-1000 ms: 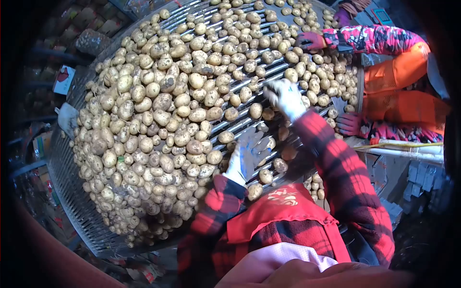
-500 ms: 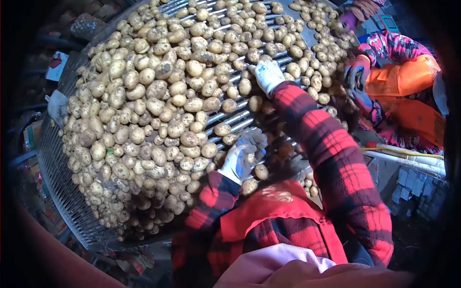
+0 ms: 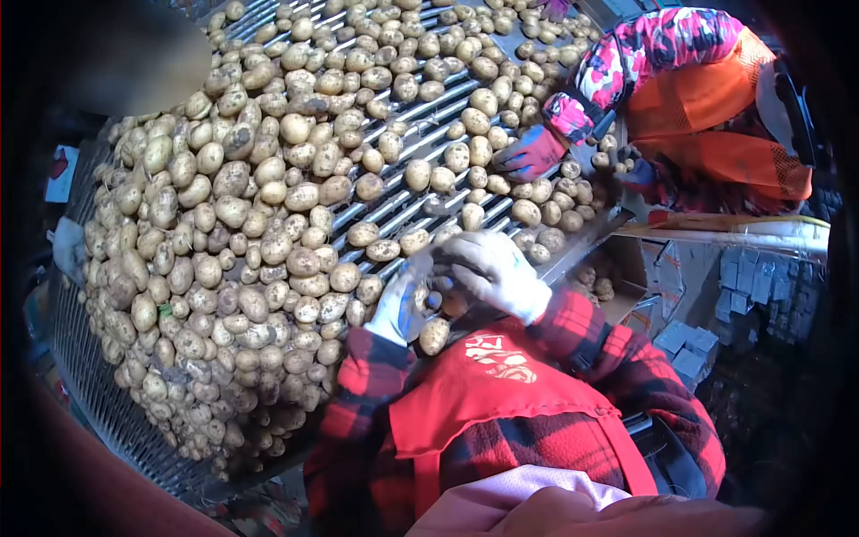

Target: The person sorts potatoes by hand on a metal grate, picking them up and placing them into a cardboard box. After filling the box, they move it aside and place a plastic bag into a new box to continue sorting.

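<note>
My left hand (image 3: 399, 297), in a white and blue glove, is curled at the near edge of the slatted metal rack (image 3: 353, 215). Right beside it, my right hand (image 3: 494, 273) in a whitish glove arches over with its fingers bent inward. The fingers of both hands meet or nearly meet; what lies inside them is shaded and blurred. One potato (image 3: 434, 336) sits just below my left hand, near the red apron (image 3: 501, 367). Beyond my fingers, several loose potatoes (image 3: 383, 250) lie on the slats.
A large heap of soil-marked potatoes (image 3: 233, 210) covers the left side. At the right, a co-worker's gloved hand (image 3: 532, 154) reaches among potatoes. Below the rack's edge stands a cardboard box (image 3: 624, 282) holding potatoes. A blurred rounded shape (image 3: 143, 58) blocks the upper left.
My right hand has come back from the middle of the slats to beside my left hand. The co-worker's hand has reached further in over the rack. The view has shifted.
</note>
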Motion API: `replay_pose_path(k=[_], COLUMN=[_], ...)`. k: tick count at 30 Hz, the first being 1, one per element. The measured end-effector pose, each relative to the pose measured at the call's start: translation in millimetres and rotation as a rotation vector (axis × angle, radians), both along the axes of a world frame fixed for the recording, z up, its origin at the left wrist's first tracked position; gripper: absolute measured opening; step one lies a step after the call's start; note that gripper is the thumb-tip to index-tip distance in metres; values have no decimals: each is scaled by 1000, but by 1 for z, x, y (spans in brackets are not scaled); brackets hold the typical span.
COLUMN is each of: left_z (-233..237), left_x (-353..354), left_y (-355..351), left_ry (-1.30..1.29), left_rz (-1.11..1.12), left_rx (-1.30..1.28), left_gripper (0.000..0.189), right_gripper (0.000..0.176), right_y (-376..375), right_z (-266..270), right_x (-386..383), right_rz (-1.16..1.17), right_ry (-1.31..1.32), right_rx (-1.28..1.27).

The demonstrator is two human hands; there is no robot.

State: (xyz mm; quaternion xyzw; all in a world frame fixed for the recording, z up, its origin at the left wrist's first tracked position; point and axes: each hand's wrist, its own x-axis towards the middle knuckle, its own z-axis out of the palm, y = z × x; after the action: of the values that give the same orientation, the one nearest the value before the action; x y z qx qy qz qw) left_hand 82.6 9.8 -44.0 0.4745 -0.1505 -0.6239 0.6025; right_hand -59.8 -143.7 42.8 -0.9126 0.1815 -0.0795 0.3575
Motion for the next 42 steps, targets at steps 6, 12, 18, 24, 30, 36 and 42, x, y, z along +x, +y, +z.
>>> replay_pose_path(k=[6,12,18,24,30,36,42], left_z=[26,34,38,27,32,31,27], left_x=[12,11,17,18,22,9,9], left_y=[21,44,57,57,54,45,52], left_ry=[417,283,149,320,91,342,311], left_rz=[119,127,48,110,27,140,160], left_rx=[288,203,180,158,183,239,207], left_gripper=[39,46,53,55,48,51,45], right_gripper=[51,65,25,46,23,25,37], right_y=[13,-8,-12,-10,14,4,-60], right_z=[-20,-38,-103,-64,-28,-40,-42], right_x=[-50,54,175,118,-27,-53,25], right_rz=[-80,93,-15,-46,-73,-560,-288], right_ry=[110,-61,158,-108,-197,126,-59], right_rx=[-228,-305,-424,78,1745,978,-330])
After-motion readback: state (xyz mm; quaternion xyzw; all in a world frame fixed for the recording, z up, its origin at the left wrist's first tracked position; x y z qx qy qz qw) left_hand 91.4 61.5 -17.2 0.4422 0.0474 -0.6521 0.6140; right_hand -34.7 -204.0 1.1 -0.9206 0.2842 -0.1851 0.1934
